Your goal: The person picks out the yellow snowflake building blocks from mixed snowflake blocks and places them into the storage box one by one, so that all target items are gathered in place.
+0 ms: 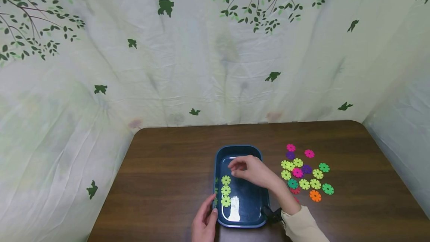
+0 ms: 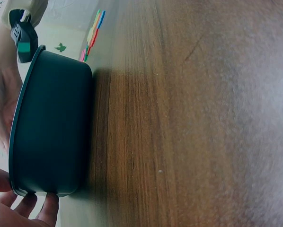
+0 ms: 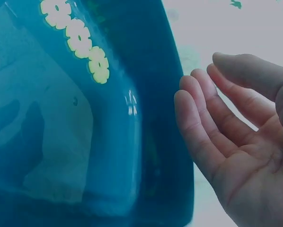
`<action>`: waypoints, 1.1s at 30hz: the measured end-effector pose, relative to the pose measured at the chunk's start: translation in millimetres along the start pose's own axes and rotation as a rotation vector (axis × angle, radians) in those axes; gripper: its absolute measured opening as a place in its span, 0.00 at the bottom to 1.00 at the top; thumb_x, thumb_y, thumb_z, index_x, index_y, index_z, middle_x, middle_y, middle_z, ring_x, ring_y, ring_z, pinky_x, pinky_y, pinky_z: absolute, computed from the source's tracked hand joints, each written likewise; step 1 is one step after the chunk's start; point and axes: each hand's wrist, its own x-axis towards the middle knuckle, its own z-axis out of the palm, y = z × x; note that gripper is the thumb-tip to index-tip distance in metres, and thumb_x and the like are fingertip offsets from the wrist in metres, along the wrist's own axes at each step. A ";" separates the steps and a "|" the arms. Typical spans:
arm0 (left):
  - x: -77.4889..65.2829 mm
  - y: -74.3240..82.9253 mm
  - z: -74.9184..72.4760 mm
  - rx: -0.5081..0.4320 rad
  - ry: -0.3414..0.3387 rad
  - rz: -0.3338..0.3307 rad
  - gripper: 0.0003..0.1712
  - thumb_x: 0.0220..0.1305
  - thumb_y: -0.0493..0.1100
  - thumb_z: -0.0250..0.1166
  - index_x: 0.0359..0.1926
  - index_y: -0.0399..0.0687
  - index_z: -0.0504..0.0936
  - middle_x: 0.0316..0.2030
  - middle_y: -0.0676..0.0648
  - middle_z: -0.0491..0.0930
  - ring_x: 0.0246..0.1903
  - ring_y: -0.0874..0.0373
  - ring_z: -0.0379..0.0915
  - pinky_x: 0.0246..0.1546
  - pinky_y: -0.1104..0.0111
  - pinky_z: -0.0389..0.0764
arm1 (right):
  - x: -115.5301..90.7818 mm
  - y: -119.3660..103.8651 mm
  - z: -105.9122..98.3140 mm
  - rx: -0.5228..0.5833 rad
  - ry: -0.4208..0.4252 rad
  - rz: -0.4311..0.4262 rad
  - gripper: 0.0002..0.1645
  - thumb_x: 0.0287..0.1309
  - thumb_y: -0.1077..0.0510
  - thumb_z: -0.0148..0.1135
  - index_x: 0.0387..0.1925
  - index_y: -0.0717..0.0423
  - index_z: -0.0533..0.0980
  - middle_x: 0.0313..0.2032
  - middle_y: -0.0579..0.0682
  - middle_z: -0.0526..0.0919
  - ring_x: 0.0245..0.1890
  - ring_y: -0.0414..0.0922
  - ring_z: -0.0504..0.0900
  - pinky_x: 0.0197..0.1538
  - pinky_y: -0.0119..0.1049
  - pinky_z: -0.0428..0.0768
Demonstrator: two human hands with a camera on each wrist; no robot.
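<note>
My left hand touches the outer left side of a dark blue rectangular tray; in the left wrist view, the fingertips meet its wall and the thumb lies by the rim. Three yellow-green flower-shaped discs form a line inside, along the tray's left wall. Above the tray's upper half is my right hand, fingers loosely bent. The right wrist view shows nothing in that hand; the line of discs lies beyond its fingertips.
Right of the tray, several loose flower discs in yellow, pink, purple, green, red and orange are spread on the brown wooden table. A pale curtain with leaf and bird prints hangs behind. A black wrist device sits by the tray's right edge.
</note>
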 end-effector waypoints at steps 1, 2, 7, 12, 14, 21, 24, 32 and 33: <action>0.0 0.2 0.1 0.002 0.002 -0.003 0.23 0.65 0.30 0.59 0.59 0.49 0.79 0.59 0.39 0.77 0.57 0.46 0.74 0.51 0.67 0.77 | -2.3 0.3 -1.1 0.003 -0.001 0.004 0.11 0.63 0.54 0.65 0.47 0.48 0.82 0.40 0.43 0.84 0.39 0.39 0.80 0.44 0.35 0.81; 0.1 0.5 0.2 0.007 0.004 -0.007 0.23 0.65 0.30 0.59 0.59 0.50 0.79 0.59 0.40 0.77 0.57 0.46 0.74 0.51 0.66 0.77 | -4.4 0.7 -2.2 0.005 0.000 0.008 0.12 0.63 0.52 0.65 0.47 0.47 0.82 0.41 0.43 0.84 0.39 0.40 0.80 0.45 0.35 0.81; 1.5 1.2 0.7 0.008 0.007 0.002 0.23 0.65 0.30 0.59 0.59 0.50 0.80 0.59 0.40 0.77 0.57 0.47 0.74 0.50 0.71 0.76 | -14.5 2.1 -7.9 0.039 0.013 0.026 0.14 0.62 0.49 0.66 0.48 0.45 0.81 0.44 0.46 0.84 0.41 0.41 0.80 0.45 0.35 0.81; 2.5 1.1 1.2 0.010 0.009 0.012 0.23 0.65 0.30 0.59 0.59 0.50 0.80 0.59 0.41 0.77 0.57 0.47 0.73 0.48 0.76 0.74 | -24.3 4.1 -13.7 0.058 0.063 0.060 0.14 0.60 0.49 0.68 0.48 0.44 0.81 0.45 0.48 0.84 0.41 0.42 0.81 0.45 0.37 0.81; 2.4 1.0 1.3 0.017 0.011 0.013 0.23 0.65 0.30 0.60 0.58 0.51 0.80 0.59 0.41 0.77 0.57 0.47 0.73 0.48 0.76 0.74 | -27.6 5.9 -15.2 0.052 0.087 0.073 0.14 0.60 0.49 0.68 0.48 0.45 0.81 0.45 0.48 0.84 0.41 0.41 0.81 0.45 0.37 0.81; 0.4 0.4 1.6 0.002 0.018 0.024 0.23 0.64 0.29 0.59 0.59 0.48 0.80 0.58 0.39 0.77 0.57 0.45 0.73 0.47 0.75 0.76 | -40.6 14.0 -22.2 0.057 0.103 0.086 0.16 0.60 0.50 0.68 0.49 0.46 0.81 0.47 0.51 0.83 0.41 0.42 0.81 0.44 0.34 0.81; -0.4 -0.1 2.0 -0.008 0.017 0.019 0.23 0.64 0.28 0.58 0.59 0.47 0.79 0.59 0.38 0.77 0.58 0.44 0.73 0.47 0.75 0.75 | -47.4 19.4 -26.7 0.067 0.097 0.090 0.17 0.61 0.49 0.67 0.50 0.48 0.80 0.48 0.53 0.83 0.41 0.44 0.80 0.44 0.34 0.81; -0.3 0.0 3.5 -0.030 0.017 0.029 0.24 0.63 0.27 0.58 0.59 0.45 0.79 0.58 0.37 0.76 0.58 0.43 0.73 0.47 0.76 0.75 | -67.4 32.9 -36.7 0.069 0.168 0.103 0.16 0.61 0.57 0.67 0.50 0.55 0.80 0.45 0.53 0.83 0.40 0.44 0.81 0.45 0.34 0.81; -0.1 -0.2 3.7 -0.035 0.017 0.032 0.24 0.63 0.27 0.57 0.59 0.45 0.79 0.59 0.37 0.76 0.58 0.43 0.73 0.48 0.77 0.75 | -69.9 34.5 -37.6 0.062 0.177 0.108 0.16 0.61 0.57 0.67 0.51 0.55 0.79 0.44 0.52 0.83 0.41 0.44 0.81 0.45 0.34 0.81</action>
